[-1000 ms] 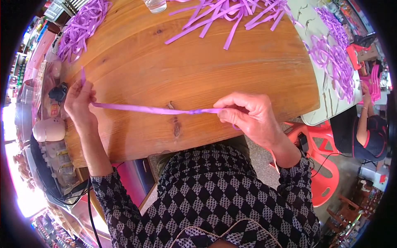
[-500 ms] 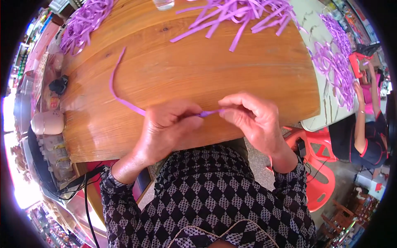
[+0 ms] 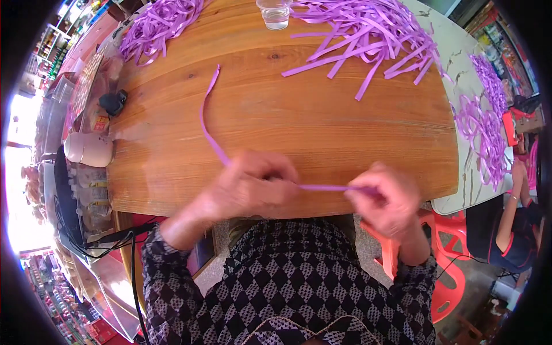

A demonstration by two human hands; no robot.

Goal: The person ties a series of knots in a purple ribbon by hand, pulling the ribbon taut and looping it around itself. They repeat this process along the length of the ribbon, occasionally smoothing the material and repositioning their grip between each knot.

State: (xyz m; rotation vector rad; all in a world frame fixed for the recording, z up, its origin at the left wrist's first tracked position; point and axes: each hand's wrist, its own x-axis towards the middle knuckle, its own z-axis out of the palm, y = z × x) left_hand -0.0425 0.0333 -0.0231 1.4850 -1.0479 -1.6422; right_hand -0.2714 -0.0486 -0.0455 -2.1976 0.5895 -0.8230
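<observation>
A narrow purple ribbon [image 3: 323, 188] is stretched between my two hands over the near part of the wooden table. My left hand [image 3: 257, 183] is closed round it, and its loose tail curves away across the wood toward the far side. My right hand [image 3: 388, 198] pinches the other end, with the fingers curled and slightly blurred. Whether the ribbon has a knot inside either hand is hidden by the fingers.
Purple ribbons lie heaped at the far left [image 3: 161, 26] and far right [image 3: 382, 37], beside a clear cup of liquid [image 3: 276, 16]. More ribbons [image 3: 480, 135] lie on the marble-patterned table at right, near a co-worker's arm [image 3: 509, 210]. A red plastic chair [image 3: 448, 259] stands below.
My hands have moved apart, drawing out more ribbon between them. The right hand has gone right and toward me. The whole view has shifted, showing more of the table's far side.
</observation>
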